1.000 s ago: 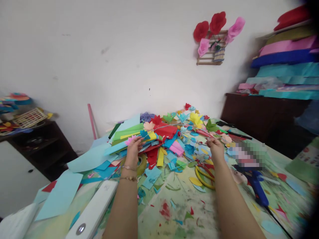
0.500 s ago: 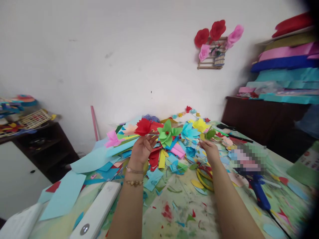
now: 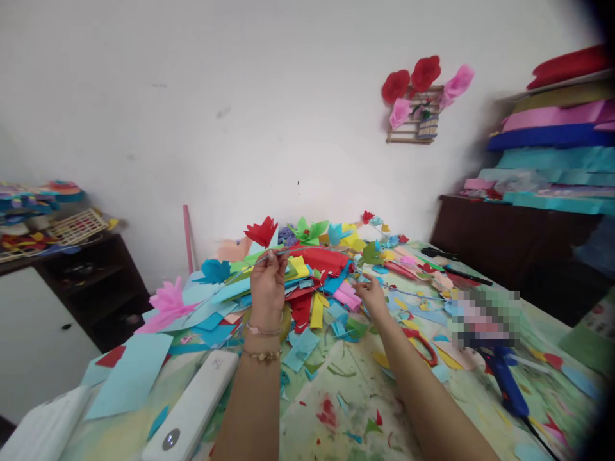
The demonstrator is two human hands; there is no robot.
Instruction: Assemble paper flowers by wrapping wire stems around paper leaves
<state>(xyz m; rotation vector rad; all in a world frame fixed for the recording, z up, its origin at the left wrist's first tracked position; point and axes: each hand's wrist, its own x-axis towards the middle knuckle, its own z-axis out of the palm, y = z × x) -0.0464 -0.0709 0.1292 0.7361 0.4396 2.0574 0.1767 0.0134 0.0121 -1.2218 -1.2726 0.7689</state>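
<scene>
A garland of paper flowers on a thin bluish cord stretches across the far part of the table. My left hand [image 3: 269, 282] pinches its cord just below a red paper flower [image 3: 262, 232]. Left of that hand hang a blue flower [image 3: 214, 271] and a pink flower [image 3: 170, 306]. Between my hands the cord bows upward, with a green flower [image 3: 310, 230], a light blue flower [image 3: 339, 234] and a yellow flower [image 3: 354, 239] along it. My right hand [image 3: 372, 296] has its fingertips closed on the cord below a green leafy piece [image 3: 371, 253].
Paper strips and scraps cover the table [image 3: 331, 378]. A blue glue gun [image 3: 509, 384] with a cable lies at right, near red-handled scissors [image 3: 425, 349]. A white device [image 3: 192, 406] lies at front left. Stacked coloured sheets [image 3: 552, 141] top a dark cabinet [image 3: 485, 237].
My right hand has moved left and slightly down, closer to the left hand. The flowers have shifted up and back, and the pink and blue ones now hang out at the left.
</scene>
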